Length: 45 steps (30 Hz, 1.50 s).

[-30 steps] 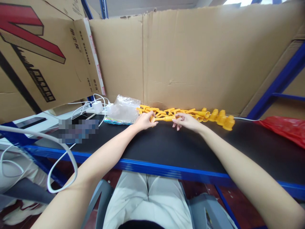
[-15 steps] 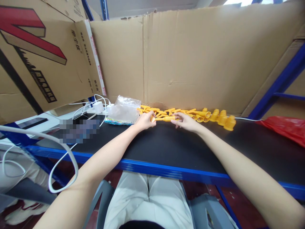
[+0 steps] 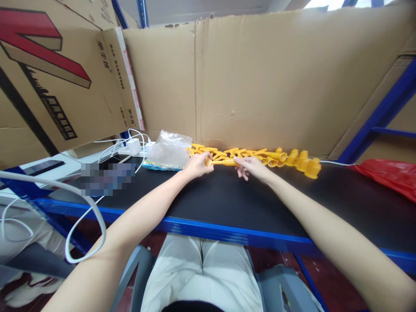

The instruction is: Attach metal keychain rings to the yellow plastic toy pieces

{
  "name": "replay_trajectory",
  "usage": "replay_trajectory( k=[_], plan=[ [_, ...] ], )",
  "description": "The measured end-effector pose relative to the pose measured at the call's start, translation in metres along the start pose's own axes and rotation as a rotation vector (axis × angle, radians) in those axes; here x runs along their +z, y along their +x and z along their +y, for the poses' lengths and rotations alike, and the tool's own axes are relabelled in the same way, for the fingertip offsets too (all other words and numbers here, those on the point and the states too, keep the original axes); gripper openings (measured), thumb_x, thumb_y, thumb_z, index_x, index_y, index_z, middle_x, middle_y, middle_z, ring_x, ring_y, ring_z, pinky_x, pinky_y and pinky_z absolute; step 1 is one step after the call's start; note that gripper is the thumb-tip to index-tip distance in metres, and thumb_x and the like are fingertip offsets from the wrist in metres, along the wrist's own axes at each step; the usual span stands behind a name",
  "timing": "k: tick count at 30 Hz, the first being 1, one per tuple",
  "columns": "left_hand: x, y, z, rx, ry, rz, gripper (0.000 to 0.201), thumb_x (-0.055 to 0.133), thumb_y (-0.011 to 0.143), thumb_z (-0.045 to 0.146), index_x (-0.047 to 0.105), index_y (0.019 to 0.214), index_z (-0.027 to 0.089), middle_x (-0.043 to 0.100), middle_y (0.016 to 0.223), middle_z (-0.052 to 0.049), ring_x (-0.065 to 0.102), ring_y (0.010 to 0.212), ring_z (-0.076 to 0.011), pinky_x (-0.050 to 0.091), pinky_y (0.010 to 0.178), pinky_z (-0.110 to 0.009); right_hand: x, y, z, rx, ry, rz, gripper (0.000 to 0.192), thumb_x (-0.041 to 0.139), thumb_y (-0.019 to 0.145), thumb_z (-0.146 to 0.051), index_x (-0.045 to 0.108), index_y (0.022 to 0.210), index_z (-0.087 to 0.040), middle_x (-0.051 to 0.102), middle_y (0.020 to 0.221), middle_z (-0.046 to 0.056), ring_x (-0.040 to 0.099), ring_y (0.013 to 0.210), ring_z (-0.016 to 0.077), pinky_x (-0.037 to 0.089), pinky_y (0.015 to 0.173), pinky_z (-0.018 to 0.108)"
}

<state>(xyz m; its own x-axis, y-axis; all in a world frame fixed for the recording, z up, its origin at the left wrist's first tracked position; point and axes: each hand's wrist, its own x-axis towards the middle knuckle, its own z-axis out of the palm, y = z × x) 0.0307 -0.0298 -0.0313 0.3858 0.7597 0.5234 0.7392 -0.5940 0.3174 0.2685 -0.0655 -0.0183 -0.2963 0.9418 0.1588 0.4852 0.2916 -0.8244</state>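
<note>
My left hand (image 3: 199,164) is closed around the left end of a yellow plastic piece (image 3: 227,162), which has a ridged, screw-like stretch and a wider right part. It lies level, just above the black tabletop. At its right end, the fingertips of my right hand (image 3: 251,167) pinch the piece, while the other fingers hang loosely curled below. Behind both hands lies a row of yellow branched plastic pieces (image 3: 242,152). Yellow cone-like pieces with open ends (image 3: 274,161) are beside my right hand, and several stepped yellow cups (image 3: 302,162) stand farther right.
A clear plastic bag (image 3: 170,147) rests on a colourful packet (image 3: 162,165) left of my hands. White chargers (image 3: 133,146) and a looping white cable (image 3: 97,212) are at the left. A red plastic bag (image 3: 388,173) lies at the right. A cardboard wall (image 3: 260,82) closes off the back.
My right hand has turned at the piece's right end, and its lower fingers now hang down, further apart. My left hand keeps its grip, almost unmoved.
</note>
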Motion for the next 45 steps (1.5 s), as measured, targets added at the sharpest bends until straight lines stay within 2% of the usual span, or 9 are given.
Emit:
replay_trajectory(
  k=[3, 6, 9, 12, 18, 23, 29, 37, 45],
  plan=[
    [-0.001, 0.002, -0.001, -0.021, -0.004, -0.009, 0.031, 0.061, 0.067, 0.028, 0.060, 0.097, 0.019, 0.061, 0.067, 0.000, 0.052, 0.061, -0.0146, 0.037, 0.060, -0.025, -0.002, 0.000, 0.001, -0.087, -0.159, 0.038, 0.049, 0.052, 0.080, -0.062, 0.060, 0.092, -0.015, 0.067, 0.082, 0.009, 0.057, 0.053, 0.0132, 0.046, 0.055, 0.029],
    [-0.002, 0.003, -0.001, -0.041, -0.009, -0.019, 0.033, 0.062, 0.065, 0.028, 0.061, 0.097, 0.017, 0.062, 0.069, -0.002, 0.054, 0.062, -0.0157, 0.039, 0.062, -0.027, -0.006, 0.000, 0.002, -0.359, -0.431, 0.164, 0.054, 0.065, 0.075, -0.048, 0.052, 0.120, -0.020, 0.061, 0.113, 0.011, 0.061, 0.089, 0.0213, 0.049, 0.079, 0.038],
    [-0.004, 0.003, 0.003, -0.038, -0.014, -0.028, 0.031, 0.063, 0.065, 0.028, 0.062, 0.094, 0.018, 0.063, 0.070, -0.003, 0.055, 0.064, -0.0165, 0.039, 0.062, -0.028, -0.007, 0.002, 0.001, -0.575, -0.727, 0.222, 0.040, 0.061, 0.081, -0.034, 0.055, 0.118, -0.019, 0.060, 0.116, 0.013, 0.054, 0.107, 0.0274, 0.041, 0.091, 0.045],
    [-0.006, 0.002, 0.006, -0.030, -0.013, -0.033, 0.030, 0.063, 0.064, 0.028, 0.062, 0.092, 0.018, 0.063, 0.070, -0.003, 0.055, 0.065, -0.0167, 0.039, 0.062, -0.028, -0.006, 0.006, 0.000, -0.649, -0.924, 0.212, 0.028, 0.050, 0.084, -0.023, 0.060, 0.110, -0.015, 0.063, 0.106, 0.016, 0.056, 0.102, 0.0290, 0.040, 0.088, 0.045],
    [-0.010, 0.000, 0.009, -0.003, -0.004, -0.014, 0.031, 0.063, 0.064, 0.029, 0.062, 0.093, 0.017, 0.063, 0.070, -0.002, 0.054, 0.063, -0.0157, 0.038, 0.061, -0.027, -0.006, 0.007, -0.009, -0.636, -0.838, 0.091, 0.022, 0.048, 0.086, -0.028, 0.063, 0.096, -0.015, 0.064, 0.091, 0.012, 0.058, 0.083, 0.0212, 0.043, 0.076, 0.032],
    [-0.011, -0.002, 0.007, 0.010, 0.022, -0.007, 0.031, 0.063, 0.065, 0.026, 0.062, 0.094, 0.017, 0.062, 0.067, -0.001, 0.055, 0.062, -0.0149, 0.038, 0.060, -0.026, -0.009, 0.008, -0.031, -0.310, -0.735, -0.053, 0.025, 0.059, 0.078, -0.043, 0.062, 0.074, -0.019, 0.062, 0.068, 0.002, 0.052, 0.058, 0.0136, 0.036, 0.056, 0.025],
    [-0.011, 0.000, 0.006, 0.028, 0.032, 0.014, 0.032, 0.062, 0.067, 0.027, 0.062, 0.097, 0.018, 0.064, 0.072, -0.002, 0.056, 0.064, -0.0153, 0.038, 0.061, -0.026, -0.019, 0.020, -0.041, -0.058, -0.481, -0.266, 0.038, 0.064, 0.070, -0.055, 0.068, 0.080, -0.018, 0.065, 0.063, 0.002, 0.056, 0.058, 0.0148, 0.036, 0.055, 0.025],
    [-0.010, 0.004, 0.003, -0.052, 0.029, 0.025, 0.033, 0.064, 0.065, 0.030, 0.062, 0.095, 0.017, 0.065, 0.076, -0.004, 0.057, 0.068, -0.0177, 0.041, 0.067, -0.029, -0.006, 0.021, -0.030, -0.634, -1.058, 0.048, 0.024, 0.053, 0.086, -0.032, 0.067, 0.094, -0.014, 0.066, 0.089, 0.013, 0.057, 0.084, 0.0231, 0.037, 0.079, 0.035],
    [-0.010, 0.002, 0.005, -0.035, 0.035, 0.021, 0.033, 0.063, 0.066, 0.029, 0.061, 0.097, 0.018, 0.063, 0.070, -0.002, 0.055, 0.063, -0.0163, 0.039, 0.062, -0.027, -0.005, 0.020, -0.023, -0.714, -0.999, -0.010, 0.030, 0.041, 0.092, -0.034, 0.063, 0.090, -0.013, 0.062, 0.082, 0.012, 0.054, 0.076, 0.0199, 0.037, 0.075, 0.032]
  ],
)
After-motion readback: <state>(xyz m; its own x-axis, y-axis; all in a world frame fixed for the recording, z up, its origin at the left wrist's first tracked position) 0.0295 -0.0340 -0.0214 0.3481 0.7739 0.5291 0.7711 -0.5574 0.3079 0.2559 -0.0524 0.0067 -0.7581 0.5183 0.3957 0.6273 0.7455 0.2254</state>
